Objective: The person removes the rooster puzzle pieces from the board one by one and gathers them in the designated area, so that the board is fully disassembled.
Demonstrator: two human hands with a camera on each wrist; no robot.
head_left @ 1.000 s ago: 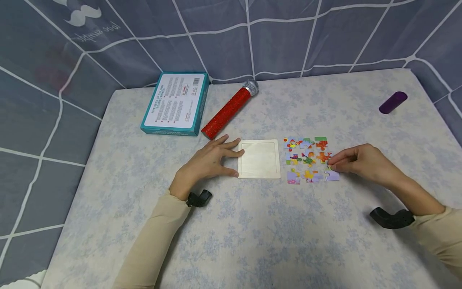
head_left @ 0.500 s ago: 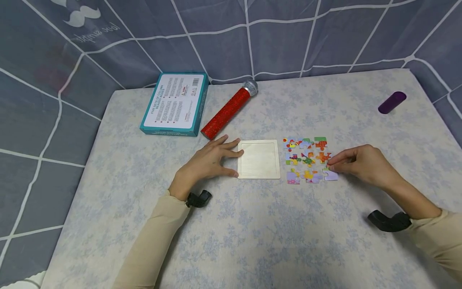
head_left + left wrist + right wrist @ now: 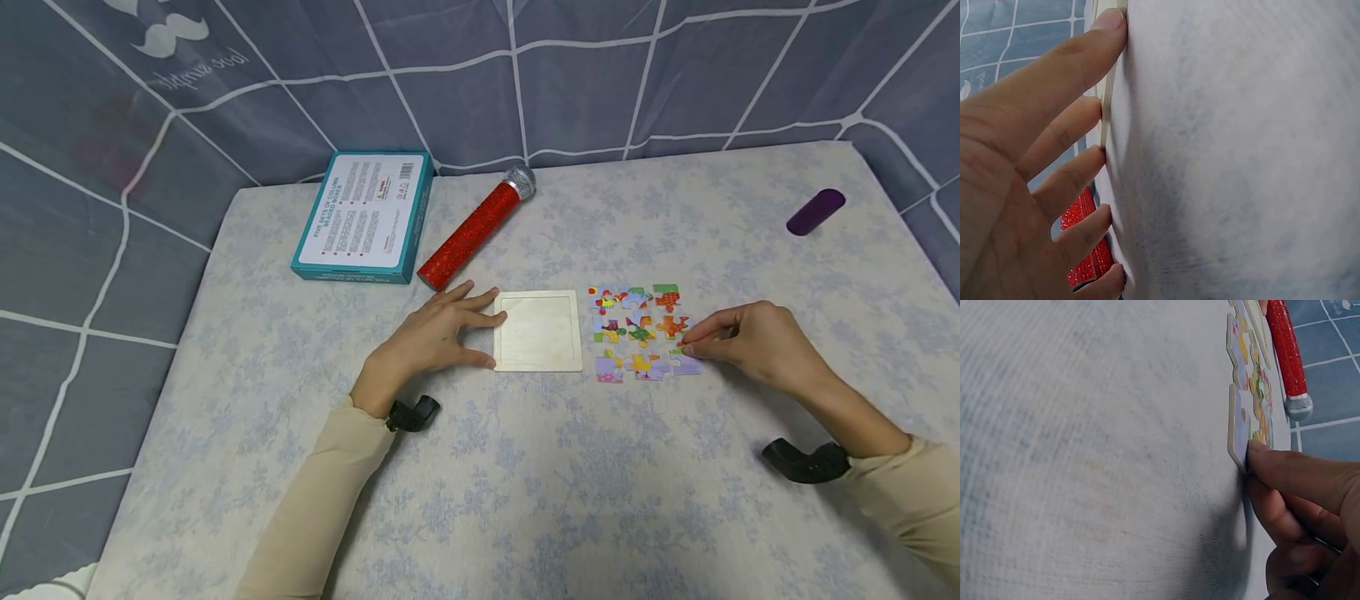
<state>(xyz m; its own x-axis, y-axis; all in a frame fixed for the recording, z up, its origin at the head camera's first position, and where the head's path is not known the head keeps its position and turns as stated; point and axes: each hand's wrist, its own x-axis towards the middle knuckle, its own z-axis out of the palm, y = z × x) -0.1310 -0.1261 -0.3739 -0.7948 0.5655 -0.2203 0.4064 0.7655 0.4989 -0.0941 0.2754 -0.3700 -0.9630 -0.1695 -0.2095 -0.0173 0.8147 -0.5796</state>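
A square, pale wooden puzzle tray (image 3: 537, 331) lies in the middle of the table. My left hand (image 3: 438, 329) is spread beside its left edge; the thumb (image 3: 1109, 20) and nearby fingertips touch that edge. To the tray's right, several colourful jigsaw pieces (image 3: 641, 331) lie in three loose rows, apart from or just against one another. My right hand (image 3: 757, 342) pinches the lilac corner piece (image 3: 1240, 428) at the lower right of these rows, thumb and index finger at its edge. Its other fingers are curled under, and part of the piece is hidden by the fingertips.
A red glittery microphone (image 3: 472, 233) lies behind my left hand. Left of it is a teal box (image 3: 363, 215) with a printed white label. A purple cylinder (image 3: 816, 212) rests at the far right. Grey tiled-pattern cloth (image 3: 585, 83) hangs behind the table.
My right hand has slid slightly left, and the lilac corner piece has shifted a little left with it, closer to its neighbour. The left hand and tray stay in place.
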